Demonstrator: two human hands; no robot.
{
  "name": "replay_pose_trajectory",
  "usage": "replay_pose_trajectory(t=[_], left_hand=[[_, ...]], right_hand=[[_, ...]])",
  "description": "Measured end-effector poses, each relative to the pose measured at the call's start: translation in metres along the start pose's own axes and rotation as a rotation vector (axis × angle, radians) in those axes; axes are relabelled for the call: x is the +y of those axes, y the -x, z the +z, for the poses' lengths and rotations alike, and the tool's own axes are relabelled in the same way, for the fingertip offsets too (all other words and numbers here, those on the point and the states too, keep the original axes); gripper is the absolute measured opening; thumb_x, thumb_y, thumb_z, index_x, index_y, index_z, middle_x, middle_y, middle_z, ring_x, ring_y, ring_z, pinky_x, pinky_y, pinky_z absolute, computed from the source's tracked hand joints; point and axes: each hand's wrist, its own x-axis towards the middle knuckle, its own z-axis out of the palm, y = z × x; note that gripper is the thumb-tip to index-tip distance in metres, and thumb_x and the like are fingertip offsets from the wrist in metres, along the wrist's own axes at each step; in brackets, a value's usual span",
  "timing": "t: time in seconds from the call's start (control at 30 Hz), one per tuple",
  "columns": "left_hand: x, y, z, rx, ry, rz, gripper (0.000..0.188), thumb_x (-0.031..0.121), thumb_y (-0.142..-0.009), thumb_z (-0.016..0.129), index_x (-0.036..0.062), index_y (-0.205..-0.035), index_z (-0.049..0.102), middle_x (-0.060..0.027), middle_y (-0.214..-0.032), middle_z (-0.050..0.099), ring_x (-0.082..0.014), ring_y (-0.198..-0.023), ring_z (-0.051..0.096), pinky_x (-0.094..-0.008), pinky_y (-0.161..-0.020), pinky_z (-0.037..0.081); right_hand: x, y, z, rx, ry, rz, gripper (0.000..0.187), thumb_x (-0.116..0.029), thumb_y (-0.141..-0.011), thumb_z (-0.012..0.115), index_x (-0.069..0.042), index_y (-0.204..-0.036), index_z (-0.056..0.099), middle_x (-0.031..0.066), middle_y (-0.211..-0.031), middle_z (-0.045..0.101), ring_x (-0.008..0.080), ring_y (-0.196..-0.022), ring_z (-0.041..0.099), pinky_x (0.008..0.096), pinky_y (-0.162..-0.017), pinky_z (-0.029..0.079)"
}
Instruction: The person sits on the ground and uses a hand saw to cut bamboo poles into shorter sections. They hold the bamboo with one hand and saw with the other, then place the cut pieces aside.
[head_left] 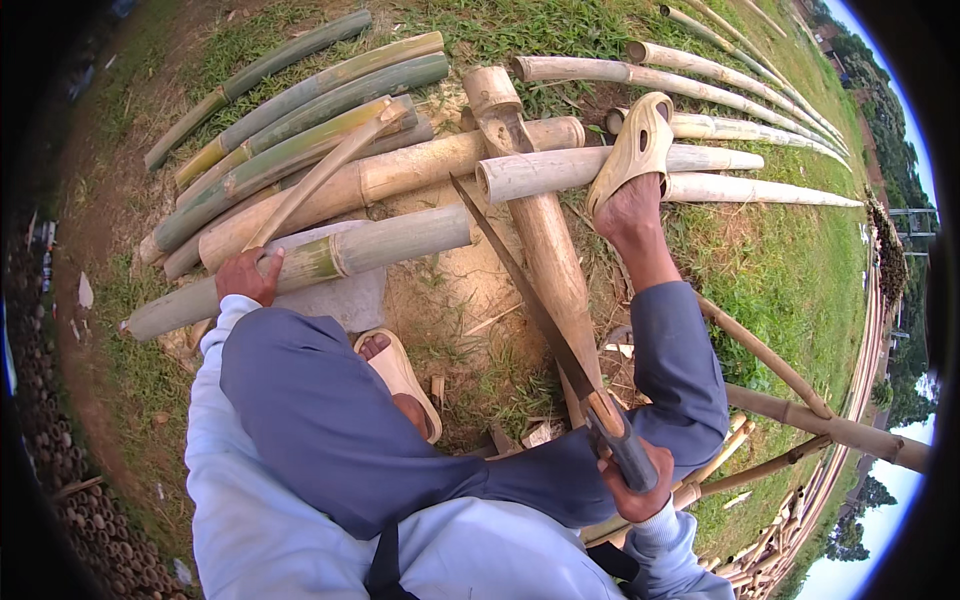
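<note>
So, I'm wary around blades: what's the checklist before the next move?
1. Right grip closed around the grey cylindrical handle of the long brown metal saw: ok.
2. Left grip on the green-and-tan, round bamboo length, away from the blade: ok.
3. Pale, round bamboo pole under the right, perforated cream clog: ok.
4. Left cream clog apart from the blade: ok.
5. Blade clear of the bamboo length: cannot tell; they overlap in this view.
6. Sharpness of the saw: cannot tell.
</note>
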Motion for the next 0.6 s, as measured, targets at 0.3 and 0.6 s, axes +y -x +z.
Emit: replay_pose_trajectory(t=[0.3,0.6], left_hand=[[-0.011,-0.095,-0.109,0.058,-0.063,-0.248,0.074,0.073,-0.096,0.045,0.0111,-0.124,0.074,-0.0242,-0.121,0.071,-0.0399,-0.116,0.066,-0.0502,-0.103,0.049],[0.063,-0.172,-0.106,0.258,0.008,0.035,0.068,0.070,-0.100,0.043,0.0189,-0.139,0.063,-0.0073,-0.147,0.055,-0.0288,-0.136,0.049,-0.0451,-0.115,0.037]], right_hand=[[-0.009,0.027,-0.002,0.197,-0.088,-0.135,0.016,-0.003,-0.077,0.071,0.002,-0.091,0.067,0.0100,-0.069,0.066,0.0216,-0.057,0.065,0.0317,-0.059,0.050],[-0.018,0.041,-0.007,0.352,-0.024,-0.140,0.019,-0.003,-0.076,0.071,0.002,-0.094,0.069,0.0092,-0.070,0.067,0.0189,-0.058,0.065,0.0318,-0.058,0.050]])
